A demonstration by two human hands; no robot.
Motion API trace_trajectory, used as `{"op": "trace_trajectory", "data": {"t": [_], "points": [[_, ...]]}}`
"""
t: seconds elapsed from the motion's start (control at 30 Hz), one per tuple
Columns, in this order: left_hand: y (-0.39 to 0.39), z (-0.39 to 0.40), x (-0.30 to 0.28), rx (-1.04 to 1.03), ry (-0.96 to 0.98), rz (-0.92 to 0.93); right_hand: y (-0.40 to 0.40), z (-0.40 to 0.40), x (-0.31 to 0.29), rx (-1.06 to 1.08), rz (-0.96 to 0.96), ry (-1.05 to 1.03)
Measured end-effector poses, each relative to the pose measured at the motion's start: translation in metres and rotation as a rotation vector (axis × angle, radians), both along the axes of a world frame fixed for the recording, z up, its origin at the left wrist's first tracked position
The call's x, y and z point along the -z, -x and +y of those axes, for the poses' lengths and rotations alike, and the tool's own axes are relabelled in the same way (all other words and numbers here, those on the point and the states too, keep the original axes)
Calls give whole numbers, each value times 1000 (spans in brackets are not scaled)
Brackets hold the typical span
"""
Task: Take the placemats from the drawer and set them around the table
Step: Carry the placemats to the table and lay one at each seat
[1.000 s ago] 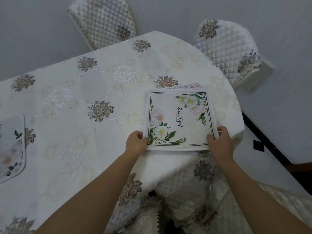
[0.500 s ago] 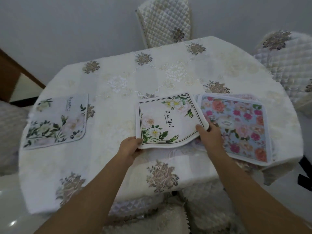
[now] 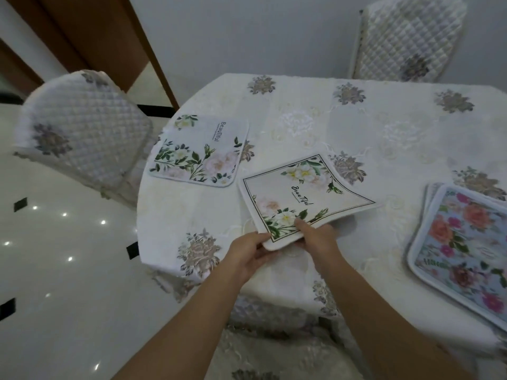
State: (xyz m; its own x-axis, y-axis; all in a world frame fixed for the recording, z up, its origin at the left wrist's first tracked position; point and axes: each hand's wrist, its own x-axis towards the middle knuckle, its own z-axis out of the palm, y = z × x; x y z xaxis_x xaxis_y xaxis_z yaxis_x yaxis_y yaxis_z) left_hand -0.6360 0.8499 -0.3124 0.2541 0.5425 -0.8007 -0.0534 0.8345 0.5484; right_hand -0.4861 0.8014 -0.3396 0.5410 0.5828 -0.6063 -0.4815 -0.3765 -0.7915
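A white placemat (image 3: 304, 196) with white flowers, a dark border and the word "Beautiful" hangs tilted just above the table (image 3: 356, 127). My left hand (image 3: 247, 253) grips its near corner from below. My right hand (image 3: 318, 235) pinches the same near edge, thumb on top. A second white floral placemat (image 3: 203, 152) lies flat at the table's left end. A stack of placemats (image 3: 463, 248) topped by a blue one with pink flowers lies at the right, near the table's front edge.
The table wears a cream tablecloth with embroidered flowers. A quilted chair (image 3: 82, 135) stands at the left end, another chair (image 3: 408, 39) at the far side, and a third chair seat (image 3: 274, 349) below me. Glossy white floor (image 3: 55, 242) lies to the left.
The white placemat has moved left off the stack and now hangs lifted between both hands, which have closed in on its near corner. My view has swung left.
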Motion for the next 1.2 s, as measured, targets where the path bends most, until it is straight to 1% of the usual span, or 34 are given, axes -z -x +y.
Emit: {"op": "trace_trajectory", "data": {"t": [0.07, 0.17, 0.3, 0.4, 0.43, 0.47, 0.5, 0.57, 0.63, 0.67, 0.77, 0.87, 1.07, 1.2], "points": [[9, 2, 1, 50, -32, 36, 8, 1, 2, -11, -5, 40], [24, 15, 5, 74, -77, 24, 4, -8, -7, -73, -17, 64], [41, 42, 11, 12, -113, 60, -17, -33, -23, -285, -125, 131], [54, 58, 19, -95, -125, 112, -35, -50, -26, -427, -237, 274], [59, 62, 25, -81, -139, 160, -39, -53, -24, -430, -284, 322], [64, 65, 31, -25, -172, 226, -43, -58, -20, -409, -331, 359], [68, 66, 35, 76, -226, 304, -46, -62, -16, -363, -365, 377], [70, 60, 39, 255, -320, 397, -48, -71, -10, -213, -357, 354], [70, 50, 42, 359, -392, 456, -43, -80, -7, -115, -342, 320], [70, 44, 44, 394, -444, 488, -39, -85, -5, -110, -375, 335], [77, 30, 57, 512, -641, 601, -29, -104, 7, -236, -552, 435], [84, 19, 64, 611, -778, 710, -21, -118, 14, -348, -623, 499], [92, 26, 58, 678, -810, 667, -21, -114, 12, -320, -717, 449], [99, 27, 62, 736, -810, 750, -19, -112, 21, -364, -729, 459]]}}
